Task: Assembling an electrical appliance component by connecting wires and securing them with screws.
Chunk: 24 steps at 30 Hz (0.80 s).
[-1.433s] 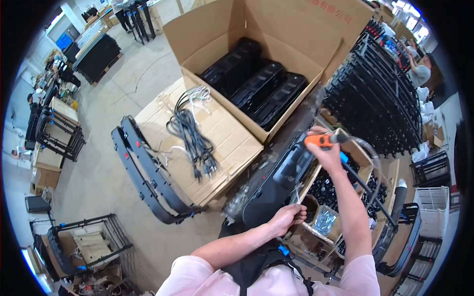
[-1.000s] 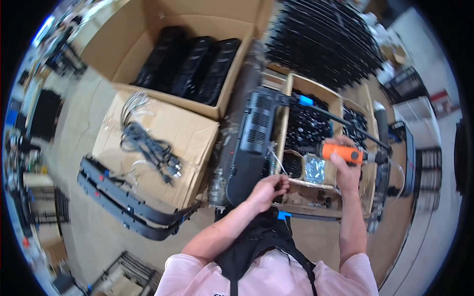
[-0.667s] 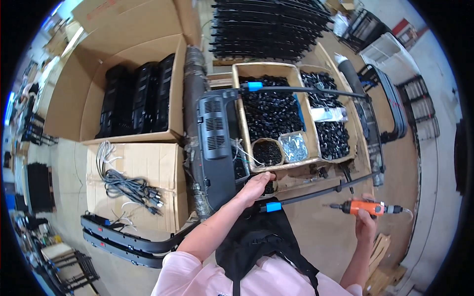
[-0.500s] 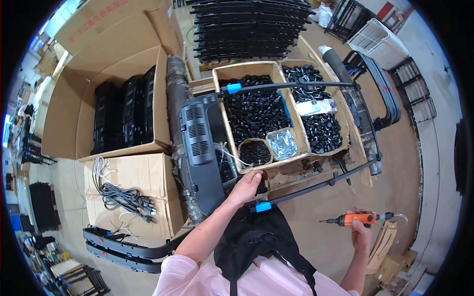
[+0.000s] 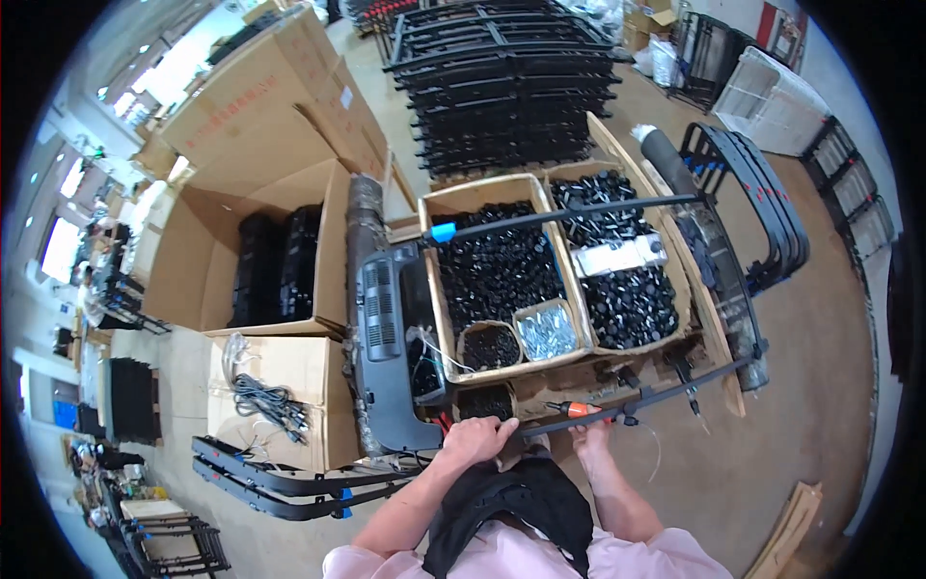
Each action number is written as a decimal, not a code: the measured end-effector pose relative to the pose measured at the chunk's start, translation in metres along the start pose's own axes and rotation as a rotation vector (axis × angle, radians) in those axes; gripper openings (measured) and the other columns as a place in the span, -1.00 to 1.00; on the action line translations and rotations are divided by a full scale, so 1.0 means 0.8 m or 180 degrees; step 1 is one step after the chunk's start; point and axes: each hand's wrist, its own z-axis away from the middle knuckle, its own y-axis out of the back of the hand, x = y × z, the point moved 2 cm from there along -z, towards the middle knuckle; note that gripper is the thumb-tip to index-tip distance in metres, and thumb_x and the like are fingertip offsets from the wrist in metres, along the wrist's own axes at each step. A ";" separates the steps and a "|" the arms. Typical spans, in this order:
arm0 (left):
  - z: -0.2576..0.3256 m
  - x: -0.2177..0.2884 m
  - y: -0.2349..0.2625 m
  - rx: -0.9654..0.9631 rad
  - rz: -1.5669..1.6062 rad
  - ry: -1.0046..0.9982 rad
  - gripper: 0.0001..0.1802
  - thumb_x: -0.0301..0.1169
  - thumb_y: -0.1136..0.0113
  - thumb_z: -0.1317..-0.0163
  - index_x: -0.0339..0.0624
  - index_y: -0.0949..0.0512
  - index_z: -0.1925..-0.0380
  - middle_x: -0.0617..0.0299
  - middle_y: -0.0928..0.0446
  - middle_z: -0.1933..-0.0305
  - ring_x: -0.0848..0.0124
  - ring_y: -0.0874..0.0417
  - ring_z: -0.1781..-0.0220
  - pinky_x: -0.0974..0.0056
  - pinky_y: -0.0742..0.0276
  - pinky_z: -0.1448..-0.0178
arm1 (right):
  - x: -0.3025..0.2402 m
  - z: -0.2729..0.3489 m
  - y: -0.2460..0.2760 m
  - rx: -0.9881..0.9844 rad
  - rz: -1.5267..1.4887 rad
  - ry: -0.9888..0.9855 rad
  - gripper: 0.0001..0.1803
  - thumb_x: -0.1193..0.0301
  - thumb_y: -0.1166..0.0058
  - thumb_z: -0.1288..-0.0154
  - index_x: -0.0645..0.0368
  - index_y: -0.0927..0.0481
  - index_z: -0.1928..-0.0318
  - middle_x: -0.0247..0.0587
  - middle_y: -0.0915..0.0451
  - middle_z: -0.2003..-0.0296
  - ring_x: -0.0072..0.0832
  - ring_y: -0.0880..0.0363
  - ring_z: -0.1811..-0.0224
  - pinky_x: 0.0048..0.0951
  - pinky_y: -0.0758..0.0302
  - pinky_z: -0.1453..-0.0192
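A large black frame [image 5: 666, 389] with a dark grey vented panel [image 5: 382, 314] on its left side lies across boxes of small parts. My left hand [image 5: 475, 440] is closed over the near bar, close to the panel's lower corner. My right hand [image 5: 589, 436] is just right of it, closed round an orange power screwdriver [image 5: 576, 409]. The screwdriver points left, just beyond the near bar, which covers part of it. A blue clip [image 5: 444, 233] sits on the far bar.
Shallow cardboard boxes [image 5: 436, 307] hold black knobs and silver screws. At left, an open carton [image 5: 183, 280] contains black panels, and coiled cables [image 5: 268, 405] lie on another carton [image 5: 333, 405]. Black frames [image 5: 502, 106] are stacked at the back. More curved black frames [image 5: 762, 198] stand right.
My right hand has brought the screwdriver left and up to the near bar. My left hand stays at the bar's left part. The whole view has tilted up, showing more background.
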 end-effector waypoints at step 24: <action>0.018 0.006 0.003 0.0475 0.0261 0.0438 -0.40 0.17 0.08 -0.47 -0.08 -0.73 0.12 -0.08 -0.75 0.18 -0.06 -0.78 0.05 -0.09 -0.68 -0.08 | -0.184 0.156 -0.411 -0.3566 0.5885 0.1565 -0.71 0.35 -0.21 -0.37 0.24 -0.77 0.02 -0.16 -0.80 0.26 -0.49 -0.75 0.22 -0.41 -0.64 0.00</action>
